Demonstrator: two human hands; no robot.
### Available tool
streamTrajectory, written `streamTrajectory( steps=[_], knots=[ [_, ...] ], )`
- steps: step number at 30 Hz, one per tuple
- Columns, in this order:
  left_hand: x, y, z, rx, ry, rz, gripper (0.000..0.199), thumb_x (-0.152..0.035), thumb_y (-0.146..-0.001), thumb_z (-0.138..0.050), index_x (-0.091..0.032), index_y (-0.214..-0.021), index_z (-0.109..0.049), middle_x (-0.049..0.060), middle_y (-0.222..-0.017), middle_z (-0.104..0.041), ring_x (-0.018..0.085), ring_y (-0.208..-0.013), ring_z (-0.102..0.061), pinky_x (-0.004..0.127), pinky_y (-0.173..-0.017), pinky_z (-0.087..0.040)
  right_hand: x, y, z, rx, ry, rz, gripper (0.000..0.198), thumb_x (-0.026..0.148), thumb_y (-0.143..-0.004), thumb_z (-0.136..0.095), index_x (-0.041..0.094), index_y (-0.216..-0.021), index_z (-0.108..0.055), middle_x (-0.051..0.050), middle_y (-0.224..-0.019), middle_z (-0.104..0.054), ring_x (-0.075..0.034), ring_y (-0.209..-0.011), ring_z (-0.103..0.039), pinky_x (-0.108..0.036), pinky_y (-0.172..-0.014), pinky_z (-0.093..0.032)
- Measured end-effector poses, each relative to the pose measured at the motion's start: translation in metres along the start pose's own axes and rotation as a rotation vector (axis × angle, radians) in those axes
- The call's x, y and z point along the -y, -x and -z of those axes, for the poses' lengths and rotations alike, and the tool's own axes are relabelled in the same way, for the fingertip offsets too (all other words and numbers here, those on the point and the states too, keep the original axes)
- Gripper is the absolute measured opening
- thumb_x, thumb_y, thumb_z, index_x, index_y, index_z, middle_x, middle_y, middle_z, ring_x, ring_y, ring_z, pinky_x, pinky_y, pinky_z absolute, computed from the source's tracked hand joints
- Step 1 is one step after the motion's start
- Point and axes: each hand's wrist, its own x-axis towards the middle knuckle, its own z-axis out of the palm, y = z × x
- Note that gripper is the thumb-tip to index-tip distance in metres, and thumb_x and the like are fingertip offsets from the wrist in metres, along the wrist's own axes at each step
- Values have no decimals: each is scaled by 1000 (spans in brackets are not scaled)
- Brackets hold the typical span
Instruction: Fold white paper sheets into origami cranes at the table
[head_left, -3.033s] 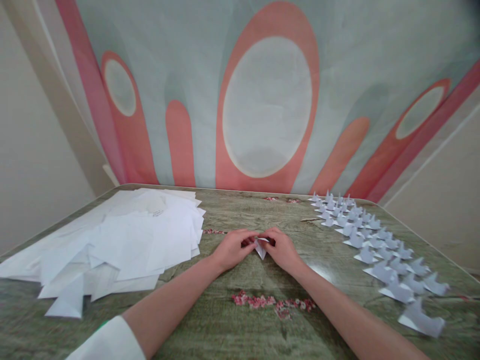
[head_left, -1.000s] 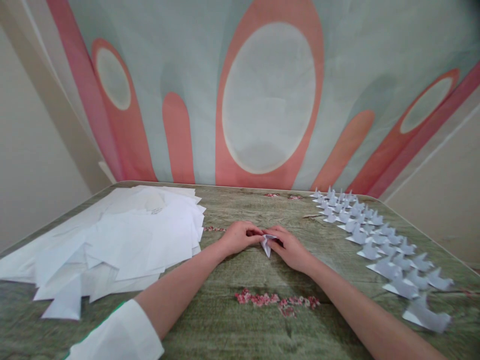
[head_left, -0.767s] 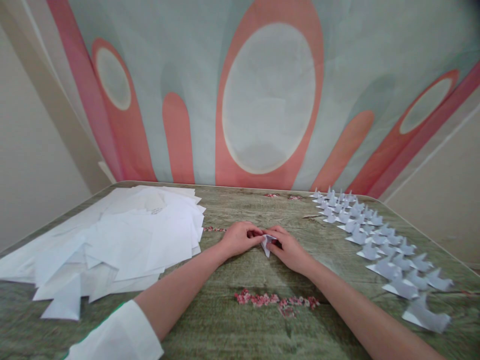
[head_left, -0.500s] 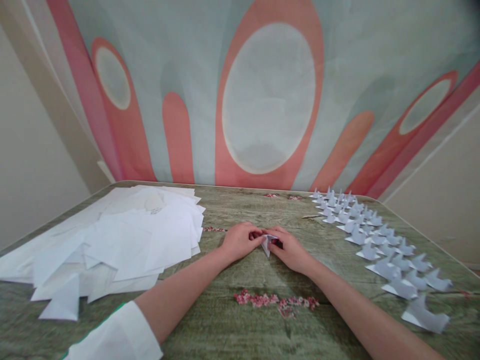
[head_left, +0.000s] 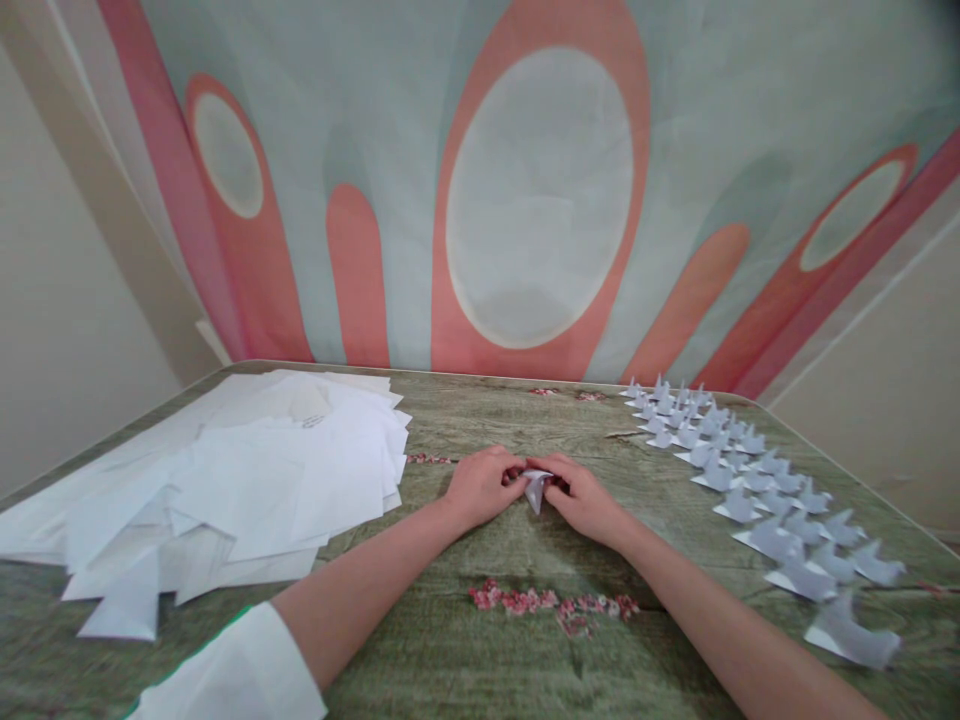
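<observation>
A small folded piece of white paper [head_left: 535, 490] is pinched between my two hands just above the middle of the table. My left hand [head_left: 484, 484] grips its left side, fingers closed on the edge. On the other side my right hand [head_left: 581, 497] has thumb and fingers closed on the paper too. One pointed corner of the paper faces down toward me. The fingertips hide part of its upper edge.
Loose white paper sheets [head_left: 262, 470] lie heaped on the left, with a folded paper triangle [head_left: 129, 600] at the near edge. Rows of folded paper birds [head_left: 772, 535] stand along the right. The wood-patterned tabletop [head_left: 420, 640] reaches back to a printed backdrop [head_left: 405, 120].
Both hands stay almost in place, still on the paper. The paper's visible face has turned slightly between the fingers.
</observation>
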Motion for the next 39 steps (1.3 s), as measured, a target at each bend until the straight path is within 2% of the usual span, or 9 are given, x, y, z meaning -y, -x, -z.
streamTrajectory(
  steps=[8, 13, 26, 39],
  knots=[
    [0, 1, -1, 11, -41, 5, 19, -29, -77, -54, -25, -91, -66, -1, -80, -60, 14, -72, -56, 22, -64, -41, 8, 1, -5, -69, 49, -39, 27, 29, -78, -56, 19, -102, -64, -5, -90, -61, -17, -80, -56, -29, -74, -44],
    [-1, 0, 0, 13, -50, 9, 20, -32, -79, -52, -25, -93, -66, 0, -81, -60, 14, -74, -56, 21, -64, -41, 4, 0, -10, -130, 75, -32, 22, 26, -81, -54, 19, -98, -66, -5, -87, -63, -17, -80, -57, -29, -73, -45],
    [3, 0, 1, 24, -86, -18, 24, -42, -84, -49, -28, -89, -69, 0, -81, -60, 13, -73, -56, 21, -64, -40, -2, 2, -12, -142, 61, 20, 21, 22, -82, -53, 19, -99, -64, -6, -92, -63, -19, -87, -57, -32, -79, -45],
    [-1, 1, 0, 48, -206, -47, 29, -37, -88, -43, -24, -86, -69, 3, -86, -62, 16, -77, -58, 24, -65, -41, 4, 1, -11, -129, 128, 38, 22, 20, -84, -51, 22, -101, -65, -5, -91, -63, -18, -85, -58, -33, -78, -45]
  ],
)
